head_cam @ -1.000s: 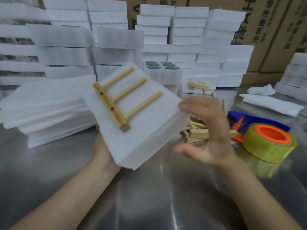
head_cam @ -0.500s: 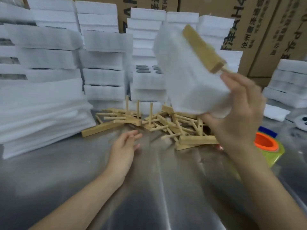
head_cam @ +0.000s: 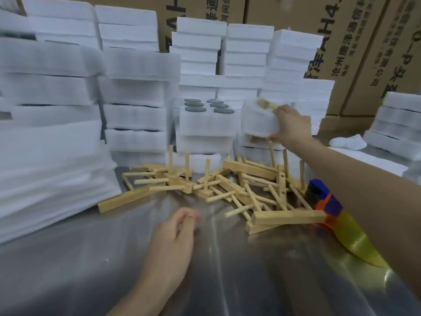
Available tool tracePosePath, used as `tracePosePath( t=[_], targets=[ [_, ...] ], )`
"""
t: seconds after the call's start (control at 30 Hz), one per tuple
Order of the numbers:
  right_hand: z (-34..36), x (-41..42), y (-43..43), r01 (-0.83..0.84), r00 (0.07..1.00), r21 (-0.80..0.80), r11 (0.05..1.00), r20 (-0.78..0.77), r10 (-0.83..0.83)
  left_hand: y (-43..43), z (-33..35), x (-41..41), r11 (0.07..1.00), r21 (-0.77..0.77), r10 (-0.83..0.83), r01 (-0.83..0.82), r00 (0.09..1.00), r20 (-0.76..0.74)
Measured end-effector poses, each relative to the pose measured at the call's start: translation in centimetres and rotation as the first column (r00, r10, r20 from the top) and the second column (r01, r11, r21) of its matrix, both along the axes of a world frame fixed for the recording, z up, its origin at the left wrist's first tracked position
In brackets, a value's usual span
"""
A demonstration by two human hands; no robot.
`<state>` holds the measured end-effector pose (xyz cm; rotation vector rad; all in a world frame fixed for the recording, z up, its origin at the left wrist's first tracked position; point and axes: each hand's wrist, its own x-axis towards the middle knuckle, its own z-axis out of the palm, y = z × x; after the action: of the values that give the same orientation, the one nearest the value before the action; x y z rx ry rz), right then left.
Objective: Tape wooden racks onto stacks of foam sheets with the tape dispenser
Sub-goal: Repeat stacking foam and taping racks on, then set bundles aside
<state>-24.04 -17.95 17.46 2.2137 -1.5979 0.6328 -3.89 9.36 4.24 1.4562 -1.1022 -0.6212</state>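
My right hand point(head_cam: 290, 126) is stretched far forward, shut on a white foam stack point(head_cam: 256, 120) with a wooden rack point(head_cam: 267, 104) on top. It holds the bundle over low finished stacks at the back. My left hand point(head_cam: 174, 236) hovers low over the steel table point(head_cam: 68, 270), fingers loosely curled, holding nothing. A heap of loose wooden racks point(head_cam: 227, 188) lies in the table's middle. The tape dispenser point(head_cam: 325, 201), blue and orange with a yellowish tape roll point(head_cam: 355, 240), sits at the right, partly hidden by my right forearm.
Tall piles of white foam stacks point(head_cam: 136, 92) fill the back, one showing dark round discs point(head_cam: 208, 106). A thick pile of loose foam sheets point(head_cam: 50, 169) lies at the left. Cardboard boxes point(head_cam: 355, 46) stand behind. More foam point(head_cam: 396, 131) sits at the right.
The foam stack with its rack passed from my left hand to my right, which carried it up and forward to the back stacks. My left hand dropped empty toward the table.
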Motion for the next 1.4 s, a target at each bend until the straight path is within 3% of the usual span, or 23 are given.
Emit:
tracePosePath(
  t=[0.1,0.2,0.4,0.47,0.53,0.6,0.67,0.7,0.73,0.8,0.83,0.9,1.0,1.07,1.2,1.3,1.4],
  targets=[
    [-0.9,1.0,-1.8,-0.004,0.999,0.084,0.996,-0.047,0.008,0.0,-0.1,0.1,0.999,-0.002,-0.039,0.039,0.998,-0.048],
    [-0.3,1.4,-3.0,0.032,0.995,0.052,0.998,-0.093,-0.027,-0.1,-0.2,0.2,0.999,-0.024,-0.049,0.048,0.997,-0.059],
    [-0.7,1.7,-4.7,0.049,0.998,0.105,0.993,-0.055,-0.044,0.2,0.3,0.1,1.0,-0.011,-0.022,0.023,0.999,0.025],
    [0.9,2.0,-4.6,0.073,0.993,0.198,0.977,-0.106,-0.053,0.4,0.5,-0.1,1.0,-0.014,-0.003,0.004,0.998,0.059],
    [3.4,3.1,-3.5,0.063,0.998,0.208,0.976,-0.045,-0.054,0.6,0.6,-0.2,1.0,-0.01,0.002,-0.002,0.997,0.076],
    [4.9,5.7,-2.1,-0.1,0.984,0.071,0.992,0.153,0.088,0.7,0.5,-0.3,1.0,-0.007,0.007,-0.006,0.996,0.093],
    [4.8,9.2,0.0,-0.395,0.879,0.035,0.918,0.303,0.367,0.7,0.5,-0.3,1.0,-0.003,0.005,-0.005,0.995,0.096],
    [4.4,10.9,1.1,-0.513,0.838,0.136,0.847,0.294,0.46,0.7,0.5,-0.3,1.0,0.004,0.005,-0.005,0.995,0.104],
    [4.0,12.2,1.7,-0.533,0.846,0.246,0.81,0.188,0.499,0.6,0.4,-0.3,1.0,0.006,0.006,-0.006,0.993,0.118],
    [2.9,13.7,1.9,-0.385,0.897,0.303,0.872,-0.099,0.431,0.5,0.1,-0.1,1.0,0.001,0.011,-0.011,0.989,0.146],
    [2.7,14.0,1.9,-0.334,0.911,0.283,0.899,-0.148,0.386,0.4,0.2,0.0,1.0,0.0,0.008,-0.008,0.987,0.161],
    [2.8,14.1,2.4,-0.329,0.923,0.272,0.904,-0.109,0.368,0.6,0.3,-0.1,1.0,-0.011,-0.004,0.006,0.979,0.206],
    [3.8,13.7,4.6,-0.395,0.918,0.241,0.886,0.071,0.39,0.8,0.3,-0.1,0.999,-0.034,-0.029,0.042,0.948,0.316],
    [5.0,12.7,7.3,-0.443,0.891,0.166,0.881,0.189,0.412,0.7,0.2,0.0,0.999,-0.032,-0.035,0.045,0.965,0.262],
    [6.3,9.0,16.2,-0.458,0.866,-0.022,0.889,0.216,0.452,0.3,0.7,0.2,0.991,-0.103,0.093,-0.089,0.995,0.038],
    [4.3,5.0,24.9,-0.559,0.779,-0.065,0.827,0.301,0.55,1.0,2.4,2.7,0.882,-0.408,0.336,-0.237,0.922,0.191],
    [-0.1,2.4,32.0,-0.625,0.758,-0.016,0.781,0.228,0.611,2.2,3.9,6.2,0.754,-0.554,0.555,-0.352,0.792,0.253]
  ],
)
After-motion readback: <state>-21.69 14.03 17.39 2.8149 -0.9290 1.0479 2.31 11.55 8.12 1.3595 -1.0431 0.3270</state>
